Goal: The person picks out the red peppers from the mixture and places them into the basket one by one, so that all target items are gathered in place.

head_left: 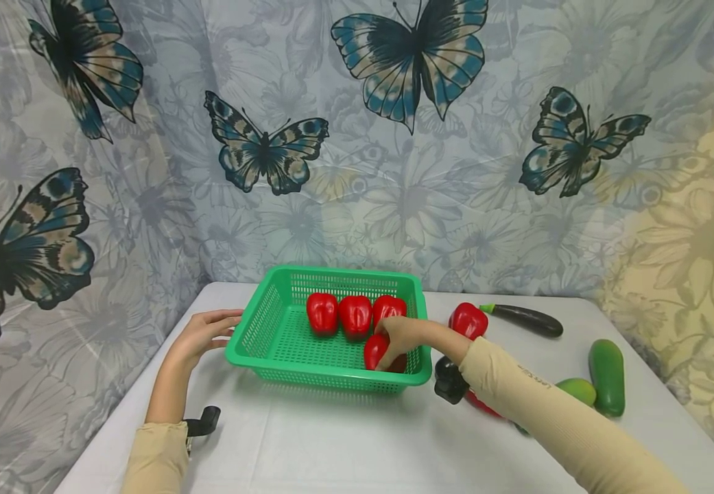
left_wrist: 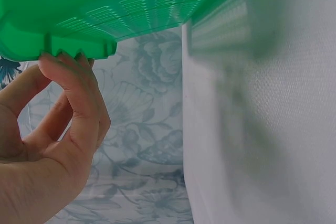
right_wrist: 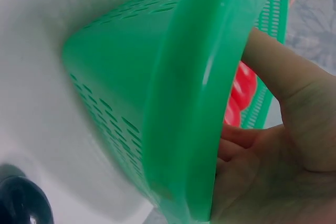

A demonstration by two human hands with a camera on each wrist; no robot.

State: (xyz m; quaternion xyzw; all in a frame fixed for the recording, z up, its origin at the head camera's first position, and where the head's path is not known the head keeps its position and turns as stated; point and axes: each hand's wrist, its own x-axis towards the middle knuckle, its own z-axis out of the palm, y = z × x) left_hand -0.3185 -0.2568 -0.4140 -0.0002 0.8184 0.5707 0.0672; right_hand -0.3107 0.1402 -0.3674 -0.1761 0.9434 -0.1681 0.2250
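Observation:
A green plastic basket (head_left: 326,374) with slotted walls stands on the white table. In it, three red bell peppers (head_left: 322,314) sit in a row near the back. My right hand (head_left: 398,336) reaches over the basket's right side and grips another red bell pepper (head_left: 375,351) near the front right corner. In the right wrist view the basket rim hides the fingertips of the right hand (right_wrist: 278,145). At the basket's left side, my left hand (head_left: 204,333) touches the rim with its fingertips; in the left wrist view the fingers (left_wrist: 86,95) bend gently against the rim's edge.
Right of the basket lie a red bell pepper (head_left: 468,320), an eggplant (head_left: 529,321), a long green vegetable (head_left: 607,377) and a rounder green one (head_left: 577,391). The right forearm partly covers a red item (head_left: 483,405). A butterfly-patterned cloth (head_left: 418,226) hangs behind the table.

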